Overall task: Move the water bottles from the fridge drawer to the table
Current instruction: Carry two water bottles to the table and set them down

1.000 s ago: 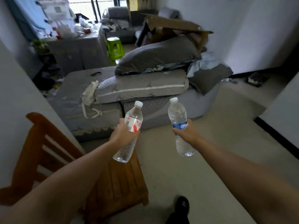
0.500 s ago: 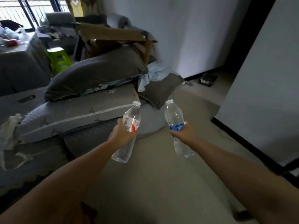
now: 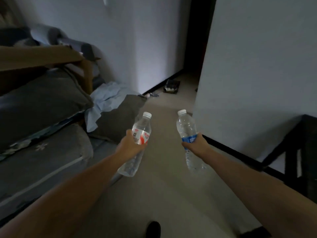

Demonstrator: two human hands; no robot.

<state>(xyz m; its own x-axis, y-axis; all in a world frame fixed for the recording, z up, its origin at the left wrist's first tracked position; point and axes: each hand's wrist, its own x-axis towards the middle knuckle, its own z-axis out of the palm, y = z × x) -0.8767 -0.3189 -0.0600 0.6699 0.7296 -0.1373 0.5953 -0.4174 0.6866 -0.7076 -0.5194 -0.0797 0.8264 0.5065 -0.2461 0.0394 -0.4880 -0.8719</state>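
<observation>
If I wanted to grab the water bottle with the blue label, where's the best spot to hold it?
Around its middle, at the label band. The blue-label bottle is a slim tube, roughly upright with its cap leaning away, so wrapping fingers around from the side fits best. The right hand grips it just there. The cap end looks too narrow for a steady grip.

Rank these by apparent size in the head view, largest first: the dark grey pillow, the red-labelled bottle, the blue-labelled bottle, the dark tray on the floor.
1. Dark grey pillow.
2. Red-labelled bottle and blue-labelled bottle: look alike, unranked.
3. Dark tray, though farther away.
</observation>
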